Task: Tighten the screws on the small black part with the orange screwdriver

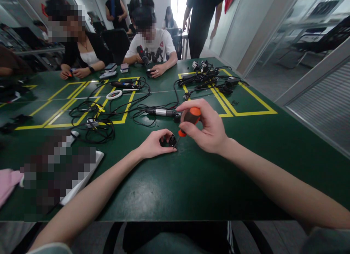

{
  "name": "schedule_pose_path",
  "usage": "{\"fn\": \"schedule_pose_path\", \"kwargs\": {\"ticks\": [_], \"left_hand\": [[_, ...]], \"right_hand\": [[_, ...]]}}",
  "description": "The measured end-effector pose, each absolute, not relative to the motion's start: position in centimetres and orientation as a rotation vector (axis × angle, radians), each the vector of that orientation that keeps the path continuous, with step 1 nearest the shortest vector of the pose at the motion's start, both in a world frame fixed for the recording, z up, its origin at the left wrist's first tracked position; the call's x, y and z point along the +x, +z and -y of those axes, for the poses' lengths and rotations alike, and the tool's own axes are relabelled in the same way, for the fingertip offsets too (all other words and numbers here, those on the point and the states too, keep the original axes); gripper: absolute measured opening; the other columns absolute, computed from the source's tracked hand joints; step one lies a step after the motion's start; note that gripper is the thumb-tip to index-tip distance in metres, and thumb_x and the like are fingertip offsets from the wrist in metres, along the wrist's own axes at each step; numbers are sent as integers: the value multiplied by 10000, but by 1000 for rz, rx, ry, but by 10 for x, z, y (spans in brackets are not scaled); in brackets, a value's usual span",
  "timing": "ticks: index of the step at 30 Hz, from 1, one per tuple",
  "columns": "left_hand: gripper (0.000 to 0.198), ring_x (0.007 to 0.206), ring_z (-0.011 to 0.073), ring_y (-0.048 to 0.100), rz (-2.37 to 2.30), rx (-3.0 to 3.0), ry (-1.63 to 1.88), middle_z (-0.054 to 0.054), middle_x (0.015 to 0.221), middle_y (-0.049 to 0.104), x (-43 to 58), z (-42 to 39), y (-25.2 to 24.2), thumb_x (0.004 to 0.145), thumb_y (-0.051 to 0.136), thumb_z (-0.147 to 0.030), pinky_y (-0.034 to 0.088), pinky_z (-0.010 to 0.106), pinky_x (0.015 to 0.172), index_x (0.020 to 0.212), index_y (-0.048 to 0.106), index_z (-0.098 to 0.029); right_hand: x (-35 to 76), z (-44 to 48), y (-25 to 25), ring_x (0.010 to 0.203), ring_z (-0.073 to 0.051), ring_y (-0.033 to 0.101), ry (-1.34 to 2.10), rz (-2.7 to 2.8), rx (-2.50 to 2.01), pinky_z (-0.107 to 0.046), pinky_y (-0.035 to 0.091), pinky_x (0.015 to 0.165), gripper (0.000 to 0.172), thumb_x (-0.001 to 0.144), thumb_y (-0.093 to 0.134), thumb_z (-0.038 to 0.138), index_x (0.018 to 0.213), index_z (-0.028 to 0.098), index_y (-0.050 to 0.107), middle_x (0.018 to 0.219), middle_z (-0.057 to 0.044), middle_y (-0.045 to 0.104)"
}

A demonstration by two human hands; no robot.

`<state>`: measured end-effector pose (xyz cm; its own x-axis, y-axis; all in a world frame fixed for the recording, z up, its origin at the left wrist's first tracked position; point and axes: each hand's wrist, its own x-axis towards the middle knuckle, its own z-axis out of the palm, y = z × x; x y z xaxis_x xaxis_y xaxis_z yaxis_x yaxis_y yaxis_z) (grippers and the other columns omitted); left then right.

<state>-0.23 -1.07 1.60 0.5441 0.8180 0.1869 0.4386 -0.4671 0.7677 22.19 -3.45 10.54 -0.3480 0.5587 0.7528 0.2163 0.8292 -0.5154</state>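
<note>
My left hand (154, 144) rests on the green table (191, 181) and pinches a small black round part (171, 140) against the tabletop. My right hand (209, 128) grips a screwdriver with an orange and black handle (190, 117), held upright and tilted, its tip pointing down at the small black part. Just behind my hands lies a silver and black microphone (161, 112) with its cable.
Tangled black cables (95, 119) and a white ring (114, 95) lie inside yellow taped boxes at left. More cables and adapters (207, 79) sit at the far right box. A tablet (82, 181) lies near left. Two people sit across the table; others stand behind.
</note>
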Motion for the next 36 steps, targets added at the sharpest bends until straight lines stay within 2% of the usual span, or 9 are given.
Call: {"fn": "schedule_pose_path", "kwargs": {"ticks": [2, 4, 9, 14, 23, 27, 29, 33, 36], "left_hand": [[395, 817, 191, 653, -1008, 2130, 730, 4, 903, 713, -2, 10, 15, 789, 912, -441, 546, 312, 755, 1032, 710, -203], [393, 815, 188, 652, -1001, 2156, 726, 3, 904, 710, -2, 10, 14, 800, 903, -447, 546, 313, 758, 1036, 706, -202], [392, 812, 183, 646, -999, 2180, 716, 5, 925, 720, -2, 11, 14, 814, 884, -433, 544, 315, 765, 1074, 703, -203], [396, 820, 192, 652, -1019, 2191, 687, 13, 934, 726, -2, 11, 15, 820, 875, -455, 549, 322, 770, 1081, 705, -209], [376, 814, 187, 657, -1002, 2209, 696, 10, 935, 728, -2, 11, 15, 829, 871, -444, 553, 321, 766, 1067, 702, -208], [375, 804, 182, 652, -1005, 2188, 705, 7, 925, 727, -2, 11, 15, 816, 883, -436, 545, 315, 762, 1043, 695, -204], [370, 794, 182, 648, -1016, 2178, 700, 6, 908, 723, -3, 11, 15, 809, 890, -448, 540, 315, 755, 995, 684, -203], [358, 799, 186, 644, -1010, 2191, 697, 5, 899, 712, -3, 11, 14, 824, 884, -458, 537, 317, 751, 960, 674, -202], [350, 805, 186, 648, -1030, 2219, 692, 6, 905, 706, -3, 11, 13, 835, 882, -451, 538, 312, 749, 963, 678, -196]], "right_hand": [[222, 34, 102, 897, -179, 731, 325, 1972, -534, -320, 578, 831, 271, 1088, 585, 455, 1237, 232, 625, 1073, -48, 734], [223, 31, 99, 897, -177, 736, 291, 1984, -533, -312, 580, 816, 243, 1084, 594, 410, 1253, 235, 610, 1094, -49, 738], [225, 27, 96, 759, -167, 695, 287, 1990, -653, -323, 569, 746, 312, 1088, 570, 484, 1258, 226, 610, 1023, -47, 730], [224, 26, 99, 937, -210, 759, 244, 2018, -638, -339, 607, 849, 312, 1088, 575, 430, 1310, 214, 609, 1138, -80, 758], [223, 27, 101, 953, -214, 778, 184, 2038, -657, -355, 634, 867, 347, 1079, 592, 331, 1404, 216, 562, 1301, -97, 761], [222, 27, 99, 993, -220, 779, 64, 2020, -619, -355, 636, 856, 372, 1086, 591, 345, 1433, 222, 540, 1376, -114, 733], [223, 27, 100, 951, -212, 782, 15, 2028, -631, -340, 626, 806, 330, 1092, 581, 361, 1396, 236, 558, 1326, -100, 751], [224, 30, 103, 769, -175, 762, 1, 2117, -686, -299, 558, 684, 247, 1114, 541, 389, 1295, 235, 608, 1076, -55, 794], [221, 36, 107, 735, -171, 750, -101, 2163, -640, -297, 524, 659, 262, 1132, 500, 389, 1290, 212, 613, 1036, -58, 806]]}}
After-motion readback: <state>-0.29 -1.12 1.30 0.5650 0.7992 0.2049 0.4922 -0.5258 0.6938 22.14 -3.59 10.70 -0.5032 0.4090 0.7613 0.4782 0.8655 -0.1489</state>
